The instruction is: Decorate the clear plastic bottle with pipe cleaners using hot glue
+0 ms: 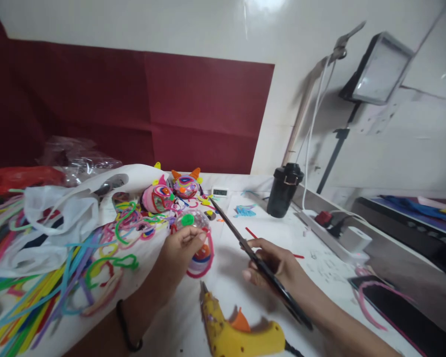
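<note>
My left hand (182, 248), a dark band on its wrist, is closed in a pinch at a clear plastic craft piece (201, 218). That piece bears a green round patch, a pink fuzzy loop and orange and blue stripes; the fingers hide part of it. In my right hand (273, 265) is a long, thin dark tool (228, 223), held aslant, its pointed end up and away to the left; its exact kind is unclear. Below both hands a yellow glue gun (241, 337) with an orange trigger lies on the white tabletop, nozzle pointing up the frame.
Two decorated animal figures, one pink (158, 196) and one with orange ears (186, 184), stand at the back. Colourful pipe cleaners (55, 292) cover the left side. A black cup (284, 191), a power strip (332, 235) and a dark phone-like slab (401, 317) lie right.
</note>
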